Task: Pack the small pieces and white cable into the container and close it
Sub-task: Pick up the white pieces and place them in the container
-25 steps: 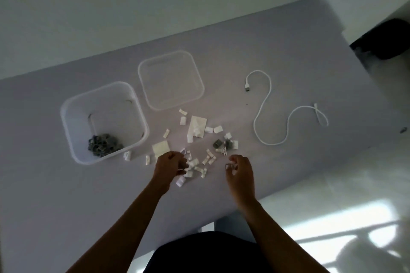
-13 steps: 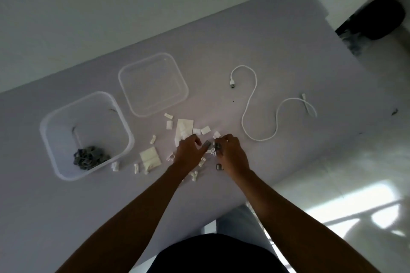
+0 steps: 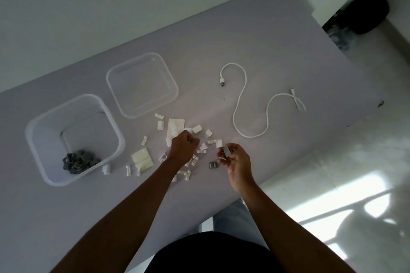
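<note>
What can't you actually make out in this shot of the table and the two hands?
1. Head view: whatever the left hand holds, if anything; its curled fingers face away.
2. Small white pieces under the left hand and forearm are covered.
3. The grey pile in the container is too dim and blurred to count.
4. The dark object beyond the table corner is in shadow.
</note>
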The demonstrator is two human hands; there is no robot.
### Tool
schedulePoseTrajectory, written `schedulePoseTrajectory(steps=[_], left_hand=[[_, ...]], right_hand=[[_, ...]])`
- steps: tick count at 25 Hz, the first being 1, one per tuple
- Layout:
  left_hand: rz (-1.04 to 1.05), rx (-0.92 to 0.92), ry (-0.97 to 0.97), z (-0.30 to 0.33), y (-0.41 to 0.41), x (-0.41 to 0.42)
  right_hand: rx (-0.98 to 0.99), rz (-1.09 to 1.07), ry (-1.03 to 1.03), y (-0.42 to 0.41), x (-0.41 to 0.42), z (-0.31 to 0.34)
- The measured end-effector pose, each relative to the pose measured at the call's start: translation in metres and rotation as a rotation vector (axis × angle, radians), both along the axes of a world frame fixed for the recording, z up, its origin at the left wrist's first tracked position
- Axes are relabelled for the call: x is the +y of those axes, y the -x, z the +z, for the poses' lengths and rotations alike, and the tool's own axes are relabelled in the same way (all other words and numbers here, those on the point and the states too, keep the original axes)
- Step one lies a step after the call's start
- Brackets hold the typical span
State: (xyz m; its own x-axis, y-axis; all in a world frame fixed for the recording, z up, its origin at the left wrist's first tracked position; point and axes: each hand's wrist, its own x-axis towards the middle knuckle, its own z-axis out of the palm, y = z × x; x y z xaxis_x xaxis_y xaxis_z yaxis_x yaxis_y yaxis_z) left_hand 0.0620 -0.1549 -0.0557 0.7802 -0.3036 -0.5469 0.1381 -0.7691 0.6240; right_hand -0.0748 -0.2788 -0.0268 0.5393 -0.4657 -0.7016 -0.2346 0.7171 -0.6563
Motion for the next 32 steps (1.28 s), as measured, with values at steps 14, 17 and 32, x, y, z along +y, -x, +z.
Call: schedulePoseTrajectory(steps=[14,17,32], left_hand=[[0.302,0.048,0.215,0.071,-0.034,0.093],[0.303,-0.215,0.034,0.081,-0.057,0.145],[-0.323,-0.066,-0.634,0.068,-0.114,0.293]], right_hand=[[0.323,0.837,1.072,0.022,0.030,-0.050],[0.332,0.775,1.005,0.011,0.043,-0.049],[-0.069,0.712,-0.272,-0.160,0.155,0.051]])
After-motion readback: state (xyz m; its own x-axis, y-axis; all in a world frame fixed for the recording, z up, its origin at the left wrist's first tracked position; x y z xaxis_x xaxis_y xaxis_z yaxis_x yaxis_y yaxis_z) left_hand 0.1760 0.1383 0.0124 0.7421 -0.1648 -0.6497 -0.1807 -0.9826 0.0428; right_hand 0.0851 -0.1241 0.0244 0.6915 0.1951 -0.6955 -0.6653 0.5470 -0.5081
